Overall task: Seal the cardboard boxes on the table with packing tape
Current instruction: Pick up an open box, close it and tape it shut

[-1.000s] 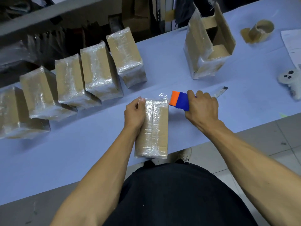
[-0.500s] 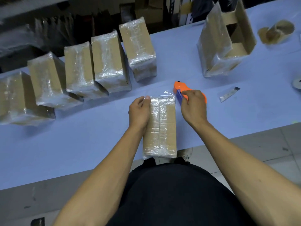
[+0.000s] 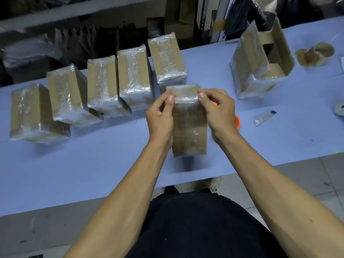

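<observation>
Since the earlier frame, our right hand [image 3: 218, 110] has released the orange tape dispenser [image 3: 236, 122], which now lies on the surface [image 3: 93, 164] just behind that hand, and the box [image 3: 188, 127] has been raised off the surface. We now hold the taped box between both hands: the left hand [image 3: 160, 118] grips its left side, and the fingers [image 3: 170, 97] of each hand pinch the tape at its far top edge. Five wrapped boxes [image 3: 134, 79] stand in a row at far left. An open box [image 3: 260, 60] stands at far right, with a tape roll [image 3: 316, 53] beyond.
</observation>
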Action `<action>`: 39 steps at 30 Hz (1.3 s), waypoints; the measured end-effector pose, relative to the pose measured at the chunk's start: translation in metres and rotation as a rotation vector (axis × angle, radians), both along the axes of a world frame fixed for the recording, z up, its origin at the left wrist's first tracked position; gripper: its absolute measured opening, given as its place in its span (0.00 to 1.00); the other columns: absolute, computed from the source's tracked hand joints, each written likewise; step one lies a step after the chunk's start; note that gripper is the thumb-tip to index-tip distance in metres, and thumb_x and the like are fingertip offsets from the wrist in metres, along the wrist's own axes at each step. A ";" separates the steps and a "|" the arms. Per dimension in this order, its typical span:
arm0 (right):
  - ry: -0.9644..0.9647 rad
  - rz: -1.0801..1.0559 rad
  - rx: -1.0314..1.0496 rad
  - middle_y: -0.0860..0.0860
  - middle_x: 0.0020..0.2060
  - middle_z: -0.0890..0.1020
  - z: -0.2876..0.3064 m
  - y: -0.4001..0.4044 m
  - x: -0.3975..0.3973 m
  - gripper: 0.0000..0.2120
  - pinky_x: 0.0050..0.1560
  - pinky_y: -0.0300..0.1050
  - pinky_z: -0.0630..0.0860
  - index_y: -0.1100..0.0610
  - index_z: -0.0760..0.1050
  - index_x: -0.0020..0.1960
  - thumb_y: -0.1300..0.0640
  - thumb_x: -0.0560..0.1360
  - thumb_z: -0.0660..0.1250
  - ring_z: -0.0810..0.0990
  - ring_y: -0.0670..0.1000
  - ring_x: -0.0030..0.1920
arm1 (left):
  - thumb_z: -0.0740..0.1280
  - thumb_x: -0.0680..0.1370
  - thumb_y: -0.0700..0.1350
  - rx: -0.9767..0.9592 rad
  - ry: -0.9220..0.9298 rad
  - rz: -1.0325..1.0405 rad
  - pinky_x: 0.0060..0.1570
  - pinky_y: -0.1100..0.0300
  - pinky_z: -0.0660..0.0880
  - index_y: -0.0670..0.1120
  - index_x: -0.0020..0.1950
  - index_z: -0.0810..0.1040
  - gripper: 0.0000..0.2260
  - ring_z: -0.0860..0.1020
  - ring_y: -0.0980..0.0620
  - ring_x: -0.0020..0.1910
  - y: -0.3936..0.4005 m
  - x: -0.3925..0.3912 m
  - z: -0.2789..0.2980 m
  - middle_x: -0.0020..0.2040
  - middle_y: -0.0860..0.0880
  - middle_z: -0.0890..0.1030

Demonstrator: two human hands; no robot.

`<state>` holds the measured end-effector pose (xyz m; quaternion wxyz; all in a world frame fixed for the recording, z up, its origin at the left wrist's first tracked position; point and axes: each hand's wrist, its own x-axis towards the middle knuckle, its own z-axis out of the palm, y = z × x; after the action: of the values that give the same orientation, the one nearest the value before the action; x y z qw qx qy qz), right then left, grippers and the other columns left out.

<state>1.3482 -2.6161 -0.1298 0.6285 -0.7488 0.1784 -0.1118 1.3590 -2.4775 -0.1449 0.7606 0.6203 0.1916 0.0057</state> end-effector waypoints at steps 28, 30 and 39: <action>0.247 -0.121 -0.328 0.50 0.50 0.85 0.022 0.022 0.010 0.10 0.50 0.40 0.70 0.54 0.84 0.50 0.54 0.74 0.66 0.80 0.51 0.54 | 0.71 0.80 0.48 0.218 0.056 -0.360 0.54 0.78 0.66 0.49 0.64 0.82 0.13 0.65 0.75 0.68 0.009 0.005 0.011 0.80 0.49 0.63; 0.245 -0.084 -0.382 0.50 0.48 0.86 0.024 0.017 0.012 0.11 0.51 0.44 0.73 0.54 0.85 0.49 0.51 0.75 0.67 0.81 0.53 0.53 | 0.74 0.78 0.48 0.300 -0.011 -0.520 0.53 0.78 0.70 0.53 0.65 0.81 0.16 0.67 0.83 0.59 0.020 0.002 0.008 0.81 0.51 0.59; 0.490 0.362 -0.525 0.50 0.61 0.81 -0.013 -0.007 -0.012 0.25 0.58 0.43 0.70 0.52 0.75 0.68 0.41 0.76 0.67 0.77 0.51 0.62 | 0.70 0.78 0.61 0.480 0.277 -0.115 0.54 0.53 0.80 0.55 0.47 0.83 0.10 0.82 0.51 0.52 0.032 0.004 -0.016 0.47 0.55 0.84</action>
<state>1.3361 -2.6232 -0.1428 0.3643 -0.9077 0.1535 0.1409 1.3627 -2.4456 -0.1609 0.5576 0.7873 0.2515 -0.0772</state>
